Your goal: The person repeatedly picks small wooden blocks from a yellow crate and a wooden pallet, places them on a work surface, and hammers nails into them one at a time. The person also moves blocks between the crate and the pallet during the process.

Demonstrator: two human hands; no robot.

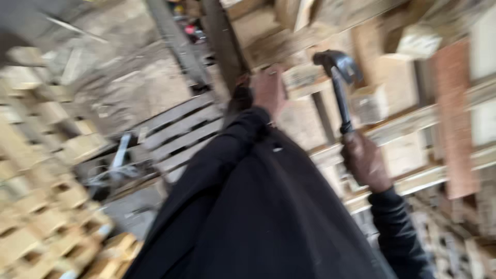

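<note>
The picture is tilted and blurred by motion. My right hand (366, 163) grips the handle of a dark claw hammer (339, 77), whose head is raised above a wooden pallet (413, 124). My left hand (268, 90) rests on a pale wooden block (302, 80) of that pallet, just left of the hammer head. Both arms are in black sleeves, and the left sleeve fills the lower middle of the view.
Stacks of wooden blocks and pallets (41, 206) stand at the left. Another pallet (181, 129) lies on the dirty concrete floor (129, 77) behind my left arm. A reddish board (454, 119) lies across the pallet at the right.
</note>
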